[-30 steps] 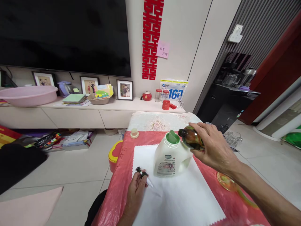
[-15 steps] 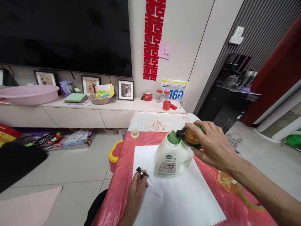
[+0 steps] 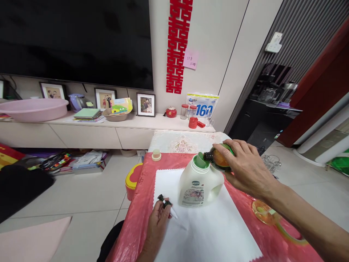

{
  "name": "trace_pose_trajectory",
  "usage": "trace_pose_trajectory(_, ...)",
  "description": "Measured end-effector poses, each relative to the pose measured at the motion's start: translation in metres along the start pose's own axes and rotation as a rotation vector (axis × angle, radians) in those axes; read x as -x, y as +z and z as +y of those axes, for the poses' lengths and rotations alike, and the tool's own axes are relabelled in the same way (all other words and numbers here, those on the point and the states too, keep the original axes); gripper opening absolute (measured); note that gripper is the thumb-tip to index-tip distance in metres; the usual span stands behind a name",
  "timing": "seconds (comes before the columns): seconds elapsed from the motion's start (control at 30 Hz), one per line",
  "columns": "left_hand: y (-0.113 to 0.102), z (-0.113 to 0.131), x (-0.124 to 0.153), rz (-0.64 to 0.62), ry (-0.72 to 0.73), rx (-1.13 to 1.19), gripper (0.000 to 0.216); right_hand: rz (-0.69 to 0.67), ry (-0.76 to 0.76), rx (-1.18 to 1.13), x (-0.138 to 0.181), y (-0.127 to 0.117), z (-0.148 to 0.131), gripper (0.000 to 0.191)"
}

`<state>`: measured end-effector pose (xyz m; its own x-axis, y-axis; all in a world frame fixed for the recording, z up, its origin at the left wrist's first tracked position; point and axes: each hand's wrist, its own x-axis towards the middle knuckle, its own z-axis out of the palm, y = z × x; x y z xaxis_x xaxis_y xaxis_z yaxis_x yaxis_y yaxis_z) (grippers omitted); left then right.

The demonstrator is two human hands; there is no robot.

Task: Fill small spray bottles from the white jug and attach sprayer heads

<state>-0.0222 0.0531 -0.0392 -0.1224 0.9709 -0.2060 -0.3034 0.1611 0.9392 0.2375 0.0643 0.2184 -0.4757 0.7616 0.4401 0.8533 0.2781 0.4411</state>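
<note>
Glossy amber bottle (image 3: 217, 159) nearer green spout (image 3: 201, 160)

I face a big black television (image 3: 76, 43) on a pale wall (image 3: 218, 29). Under the television I see one long white cabinet (image 3: 85, 135), and lower again, light grey floor tiles (image 3: 91, 194). Far right of the television are a ribbed grey wall (image 3: 308, 22) and a black cabinet (image 3: 257, 118).

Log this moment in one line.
left hand: holds pump top; right hand: holds dark bottle tilted to green spout of jug; jug: upright on white mat; cream cap: on red cloth
</note>
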Motion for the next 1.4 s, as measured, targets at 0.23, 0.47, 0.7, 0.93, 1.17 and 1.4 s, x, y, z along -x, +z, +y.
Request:
trace_pose_trajectory(0.23,-0.002,-0.006,-0.001,-0.014,0.007,-0.008,0.056,0.003,-0.019,0.024,0.001,-0.003,0.000,0.069)
trace_pose_trajectory(0.47,-0.004,-0.009,-0.003,-0.017,0.013,-0.007,0.055,-0.009,-0.017,0.025,0.000,-0.002,0.000,0.072)
trace_pose_trajectory(0.7,-0.004,-0.012,-0.005,-0.009,0.014,-0.024,0.060,-0.002,-0.015,0.028,-0.001,-0.003,-0.001,0.072)
trace_pose_trajectory(0.93,-0.004,-0.013,-0.005,-0.018,0.023,-0.014,0.059,0.000,-0.024,0.058,-0.002,-0.003,-0.001,0.071)
trace_pose_trajectory(1.17,-0.007,-0.018,-0.007,-0.022,0.021,-0.013,0.061,0.010,-0.038,0.086,-0.003,-0.005,-0.001,0.071)
trace_pose_trajectory(1.4,-0.008,-0.020,-0.007,-0.020,0.018,-0.012,0.059,0.019,-0.048,0.093,-0.004,-0.005,-0.001,0.068)
